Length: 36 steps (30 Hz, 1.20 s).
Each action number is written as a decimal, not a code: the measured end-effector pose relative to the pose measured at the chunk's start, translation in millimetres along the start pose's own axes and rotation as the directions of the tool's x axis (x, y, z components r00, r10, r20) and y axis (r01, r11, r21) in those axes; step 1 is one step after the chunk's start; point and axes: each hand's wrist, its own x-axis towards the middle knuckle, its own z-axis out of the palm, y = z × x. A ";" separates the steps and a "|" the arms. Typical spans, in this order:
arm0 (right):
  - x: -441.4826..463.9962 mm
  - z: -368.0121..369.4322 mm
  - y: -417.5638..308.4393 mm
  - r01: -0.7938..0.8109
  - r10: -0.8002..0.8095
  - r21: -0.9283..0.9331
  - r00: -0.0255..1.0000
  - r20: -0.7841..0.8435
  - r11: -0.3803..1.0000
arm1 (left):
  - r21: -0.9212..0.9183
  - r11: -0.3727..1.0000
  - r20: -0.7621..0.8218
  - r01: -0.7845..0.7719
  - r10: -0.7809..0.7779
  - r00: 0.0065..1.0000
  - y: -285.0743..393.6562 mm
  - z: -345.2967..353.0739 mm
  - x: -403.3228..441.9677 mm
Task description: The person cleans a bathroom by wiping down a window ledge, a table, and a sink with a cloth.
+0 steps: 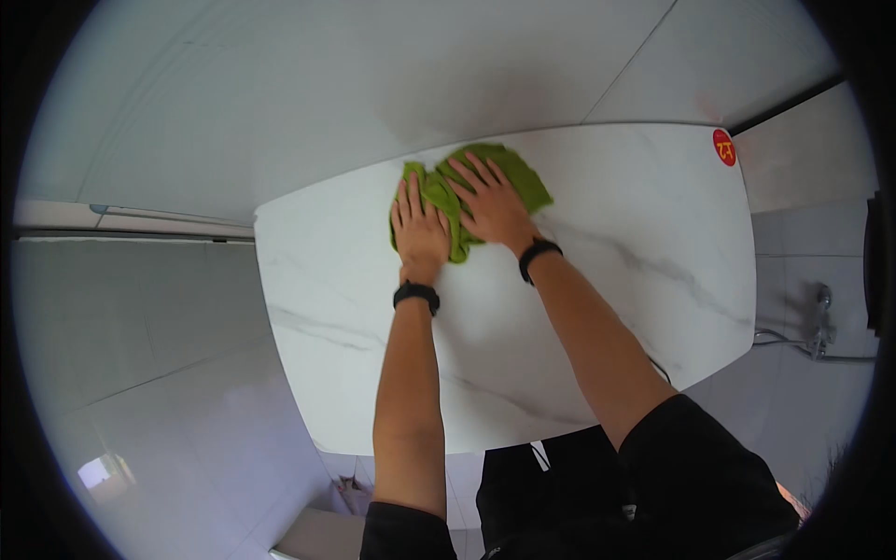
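A crumpled green cloth (pixel 525 182) lies near the far edge of a white marble-patterned tabletop (pixel 644 205). My left hand (pixel 420 229) rests flat on the left part of the cloth, fingers stretched forward. On its right part, my right hand (pixel 497 210) presses down with fingers spread. Neither hand wraps around the cloth; both palms face down. Each wrist wears a black band.
A pale wall (pixel 308 103) stands just behind the tabletop's far edge. A round red sticker (pixel 724 147) marks the far right corner. To the right, a metal tap (pixel 821 327) with a hose is fixed to the tiled wall. Grey tiles (pixel 149 327) lie left.
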 end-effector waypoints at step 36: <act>-7.0 42.8 -1.9 -0.073 0.065 -0.049 0.987 -0.145 0.996 | 0.280 0.921 -0.006 0.271 -0.280 0.960 13.4 31.1 12.2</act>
